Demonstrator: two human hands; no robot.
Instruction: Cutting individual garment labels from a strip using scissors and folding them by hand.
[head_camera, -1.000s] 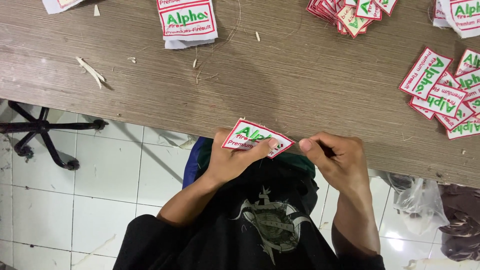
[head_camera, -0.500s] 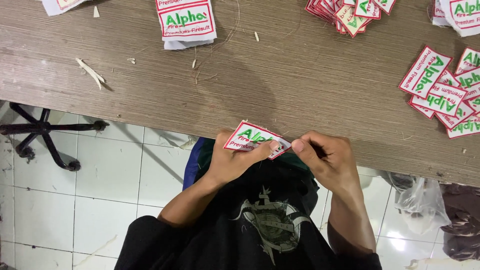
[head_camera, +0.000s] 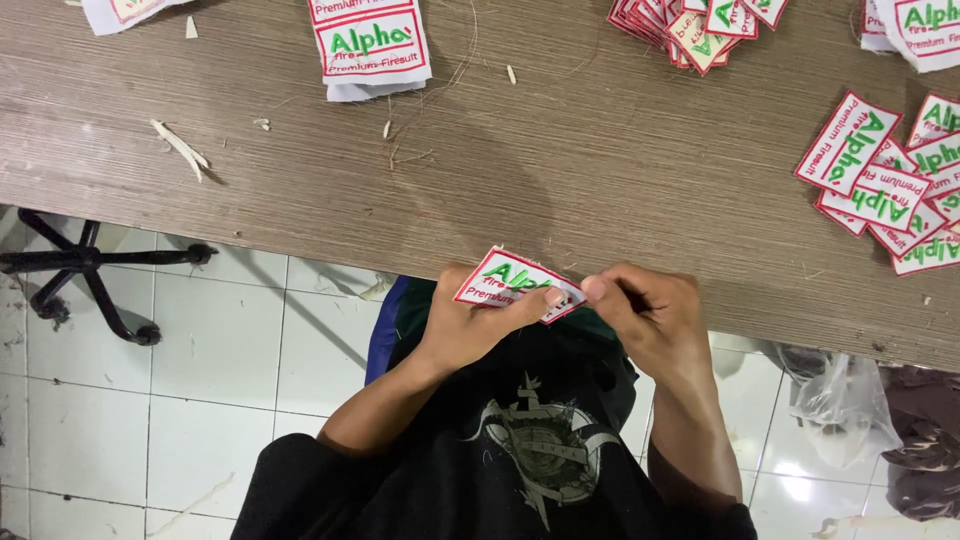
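My left hand (head_camera: 470, 325) holds a white embroidered patch (head_camera: 510, 283) with a red border and green lettering, thumb on its face, just off the near edge of the wooden table (head_camera: 560, 190). My right hand (head_camera: 650, 320) is closed right beside it, with its thumb tip touching the patch's right corner. A thin dark tool seems to sit between the fingers of my right hand, mostly hidden. Both hands hover over my lap and black shirt.
More patches of the same kind lie on the table: a spread at the right (head_camera: 880, 180), a pile at the top (head_camera: 700, 25), and a stack at top middle (head_camera: 370, 45). Thread scraps (head_camera: 180, 145) litter the wood. A chair base (head_camera: 90, 265) and a plastic bag (head_camera: 840, 400) are on the tiled floor.
My right hand has moved left from a small gap away until it meets the patch's right corner. The left hand and patch have stayed almost still.
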